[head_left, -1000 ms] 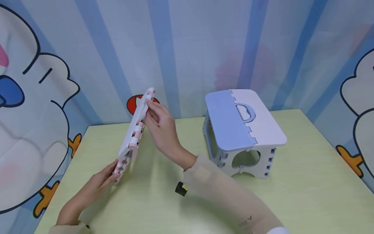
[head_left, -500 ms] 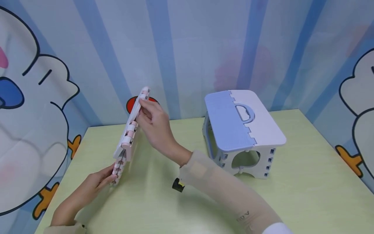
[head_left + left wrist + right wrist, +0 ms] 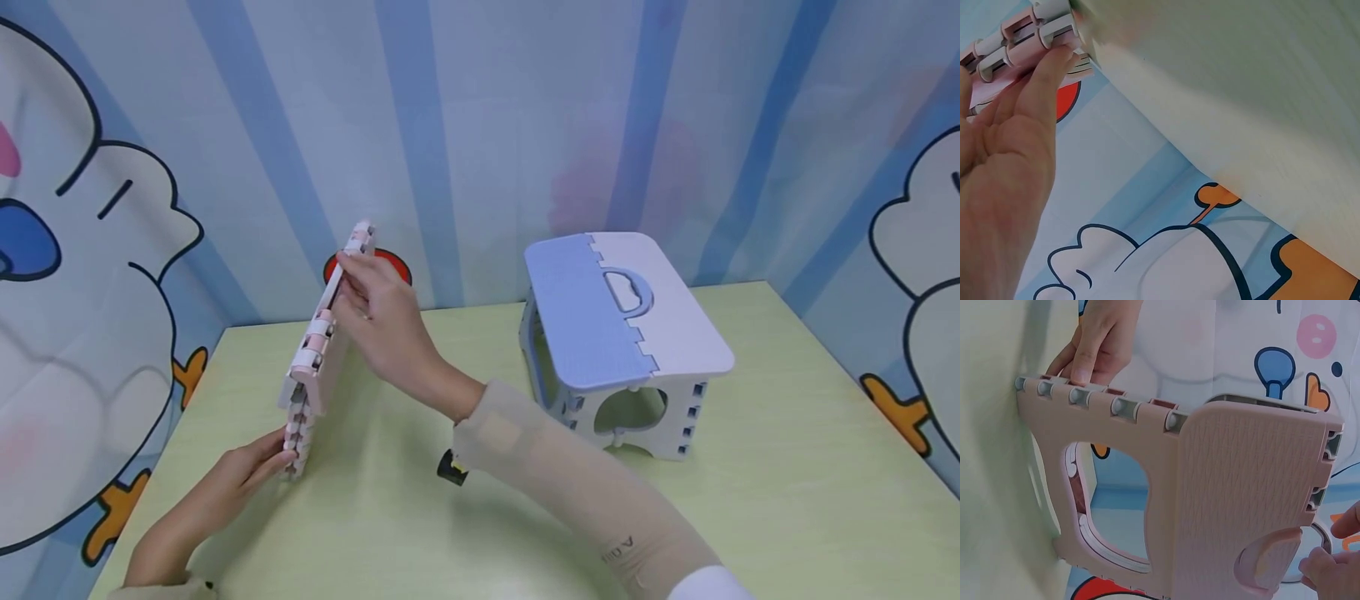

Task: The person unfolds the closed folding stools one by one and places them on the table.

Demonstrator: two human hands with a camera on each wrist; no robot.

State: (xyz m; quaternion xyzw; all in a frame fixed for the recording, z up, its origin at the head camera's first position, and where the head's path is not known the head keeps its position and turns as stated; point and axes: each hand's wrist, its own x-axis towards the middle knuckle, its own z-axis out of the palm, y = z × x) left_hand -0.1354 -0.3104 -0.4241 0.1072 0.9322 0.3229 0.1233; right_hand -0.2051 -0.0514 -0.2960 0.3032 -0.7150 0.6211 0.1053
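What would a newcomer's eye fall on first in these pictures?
Probably the blue-and-white stool standing on the right of the pale green table. Next, the pink-and-white stool at left, gripped low by the left hand and higher by the right hand. Cartoon figures flank them on the striped backdrop.

From my head view I have one pink-and-white plastic folding stool (image 3: 313, 354), folded nearly flat and turned on edge, between eight and nine o'clock, its far end pointing just past twelve. Hinge knuckles (image 3: 1125, 407) line its rim. My right wrist view shows a textured pink seat panel (image 3: 1241, 475) toward four o'clock and a smooth leg panel (image 3: 1104, 419) with a big rounded opening toward eight.
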